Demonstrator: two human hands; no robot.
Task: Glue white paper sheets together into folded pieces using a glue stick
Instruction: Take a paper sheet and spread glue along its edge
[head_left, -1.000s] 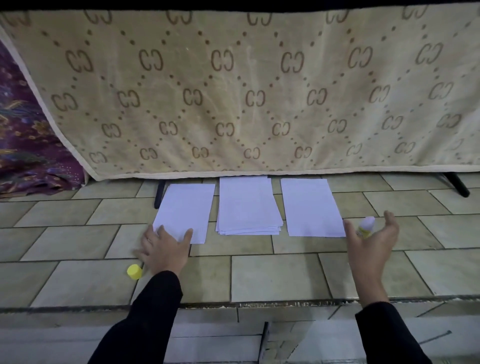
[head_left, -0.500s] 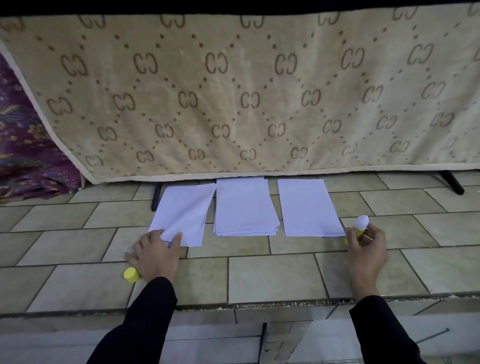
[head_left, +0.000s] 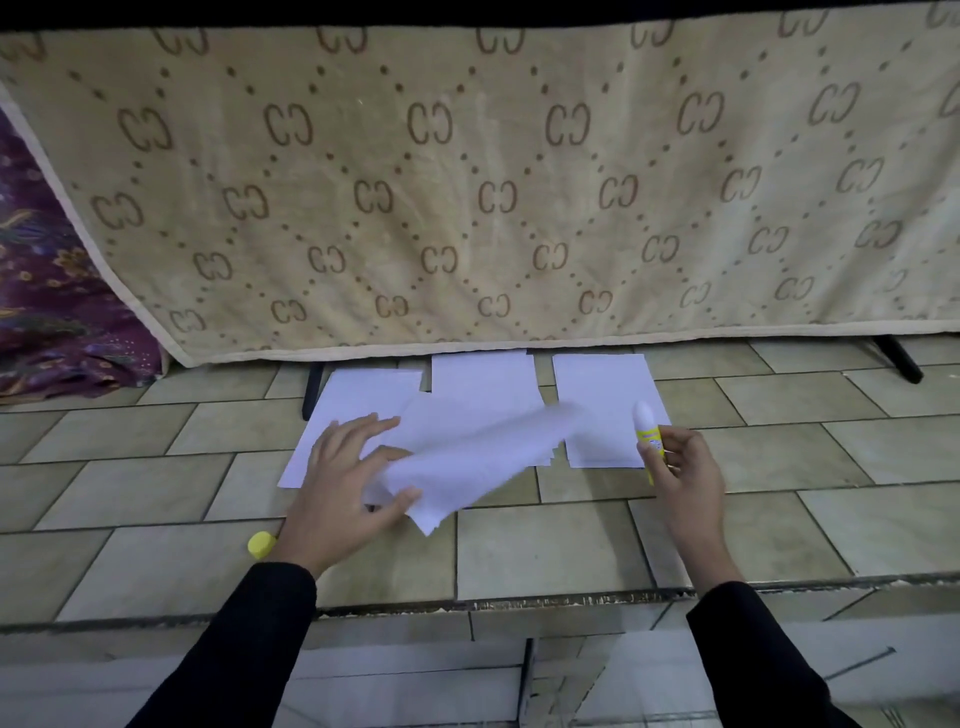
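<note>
My left hand (head_left: 348, 483) grips a white paper sheet (head_left: 467, 457) that is lifted off the tiled floor and blurred, stretching to the right over the middle stack (head_left: 483, 376). More white paper (head_left: 358, 397) lies flat under and behind that hand. A single white sheet (head_left: 605, 395) lies to the right. My right hand (head_left: 680, 473) holds an uncapped glue stick (head_left: 647, 431), yellow body with white tip pointing up, at that sheet's near right corner. The yellow cap (head_left: 261, 544) lies on the floor left of my left wrist.
A beige patterned blanket (head_left: 467, 182) hangs just behind the papers. Purple patterned cloth (head_left: 47, 312) lies at the left. Black stand feet (head_left: 898, 358) poke out under the blanket. A step edge (head_left: 467, 605) runs across below my hands.
My left hand has picked a sheet off the left pile and swung it rightwards over the middle stack. My right hand, with the glue stick, has shifted only slightly.
</note>
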